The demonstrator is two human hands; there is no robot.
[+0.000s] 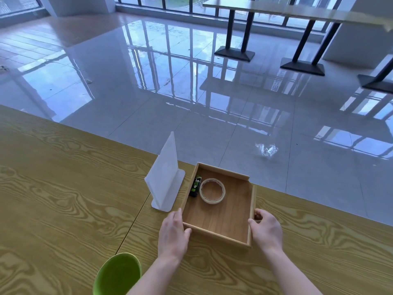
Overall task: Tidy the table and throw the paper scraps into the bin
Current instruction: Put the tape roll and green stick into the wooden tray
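One wooden tray (251, 207) on desk (63, 188); my left hand (173, 233) and right hand (266, 229) grip its sides. Inside: one tape roll (212, 190), one black-green box (196, 186). One white sign stand (163, 177), one green bin (118, 275).

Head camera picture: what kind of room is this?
Probably a canteen or cafe-style common room. Long wood-grain tables, another table on black pedestal legs, a shiny tiled floor and big windows suggest it. An upright white sign holder fits too.
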